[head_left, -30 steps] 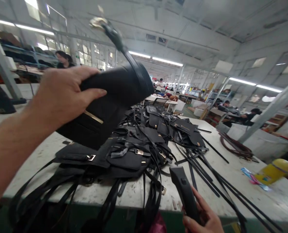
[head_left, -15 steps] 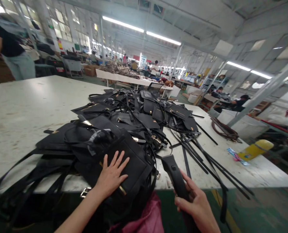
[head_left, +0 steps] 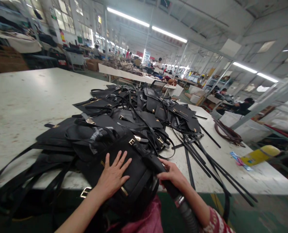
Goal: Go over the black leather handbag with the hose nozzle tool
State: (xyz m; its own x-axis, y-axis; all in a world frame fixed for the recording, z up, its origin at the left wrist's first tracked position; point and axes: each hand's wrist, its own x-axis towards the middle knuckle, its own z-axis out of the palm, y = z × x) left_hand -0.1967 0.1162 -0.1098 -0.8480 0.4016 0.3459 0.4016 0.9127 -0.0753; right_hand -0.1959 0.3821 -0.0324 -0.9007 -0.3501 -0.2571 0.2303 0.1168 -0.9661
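Observation:
My left hand (head_left: 113, 178) lies flat on a black leather bag (head_left: 137, 170), its fingers spread over the front panel. The bag rests at the table's near edge, partly hidden by my hands, and shows gold-coloured trim. My right hand (head_left: 173, 176) is wrapped round a black hose nozzle (head_left: 154, 162), which joins a ribbed hose (head_left: 188, 216) below a metal clamp. The nozzle's front end is over the bag's right side, near a gold buckle (head_left: 131, 141); whether it touches is unclear. More black bags (head_left: 95, 121) are heaped behind.
Long black straps (head_left: 207, 158) trail across the right of the white table (head_left: 37, 94). A yellow bottle (head_left: 260, 155) lies there beside a small blue-and-pink wrapper (head_left: 240, 160). Brown coiled straps (head_left: 227, 132) sit at the right edge. Other people work farther back.
My right hand has moved the nozzle left, from beside the bag to over its right side. My left hand stays flat on the bag. The person at the far left has gone from view.

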